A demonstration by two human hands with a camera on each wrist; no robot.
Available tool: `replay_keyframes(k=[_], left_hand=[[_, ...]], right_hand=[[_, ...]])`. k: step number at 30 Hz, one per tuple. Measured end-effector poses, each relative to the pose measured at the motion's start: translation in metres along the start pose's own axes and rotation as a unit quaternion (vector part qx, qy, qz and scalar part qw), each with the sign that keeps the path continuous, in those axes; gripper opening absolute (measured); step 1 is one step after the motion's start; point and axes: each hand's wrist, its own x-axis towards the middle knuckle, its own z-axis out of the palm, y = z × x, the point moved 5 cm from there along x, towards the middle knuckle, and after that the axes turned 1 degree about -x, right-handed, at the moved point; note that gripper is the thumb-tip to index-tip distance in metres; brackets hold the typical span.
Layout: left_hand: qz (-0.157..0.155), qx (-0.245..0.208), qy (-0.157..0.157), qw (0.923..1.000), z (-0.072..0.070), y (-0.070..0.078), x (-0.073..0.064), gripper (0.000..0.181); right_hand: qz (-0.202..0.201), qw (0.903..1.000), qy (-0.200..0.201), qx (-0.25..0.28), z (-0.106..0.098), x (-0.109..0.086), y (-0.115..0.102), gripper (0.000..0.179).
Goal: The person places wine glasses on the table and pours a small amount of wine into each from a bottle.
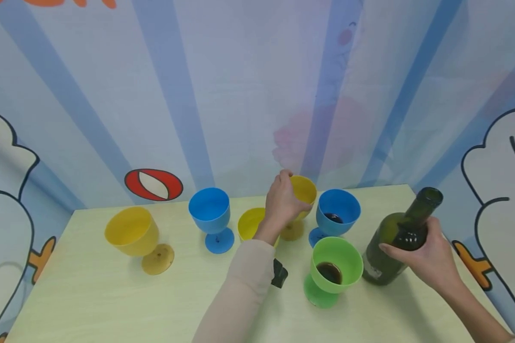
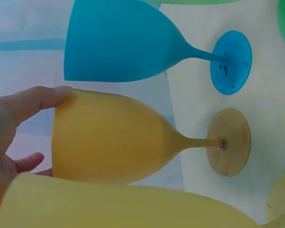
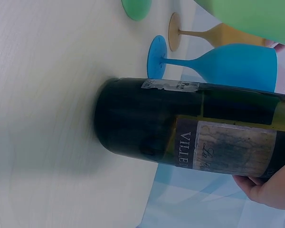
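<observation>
My left hand (image 1: 283,202) holds a golden-yellow goblet (image 2: 114,137) by its rim, thumb on one side and fingers on the other. The goblet stands upright at the table's back edge. On the right, my right hand (image 1: 433,257) grips a dark green wine bottle (image 1: 382,257) round its upper body; the bottle is upright with a slight lean and uncorked. Its worn label (image 3: 235,147) faces the right wrist camera. Between the hands stand a blue goblet (image 1: 339,214) and a light green goblet (image 1: 336,259), each with some dark liquid inside.
A lighter yellow goblet (image 1: 250,224) is partly hidden behind my left forearm. Farther left stand another blue goblet (image 1: 210,214) and another yellow goblet (image 1: 133,233). The pale table (image 1: 90,305) meets a printed cloth backdrop (image 1: 249,95) at its back edge.
</observation>
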Motion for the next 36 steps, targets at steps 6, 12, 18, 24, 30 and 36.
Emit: replay_keyframes(k=[6,12,18,24,30,36], left_hand=[[-0.003,0.0,-0.006,1.0,-0.001,-0.002,0.001,0.085],[0.009,-0.001,-0.019,0.9998,-0.006,0.0,-0.002,0.094],[0.031,-0.039,-0.025,0.9984,-0.021,0.005,-0.014,0.092],[0.06,-0.073,-0.036,0.9949,-0.042,0.006,-0.034,0.089],[0.072,-0.077,-0.059,0.9927,-0.052,-0.008,-0.052,0.087],[0.074,-0.073,-0.045,0.9936,-0.06,-0.03,-0.067,0.085]], right_hand=[[-0.003,1.0,0.003,-0.005,0.001,0.0,-0.001,0.087],[-0.003,1.0,0.002,-0.009,0.001,0.001,0.0,0.088],[0.003,1.0,0.0,-0.007,0.0,0.002,0.001,0.087],[0.011,0.9999,-0.004,0.0,-0.002,0.002,0.004,0.085],[0.008,0.9999,-0.003,0.006,-0.002,0.002,0.004,0.084],[0.001,1.0,0.0,-0.004,-0.001,0.001,0.002,0.085]])
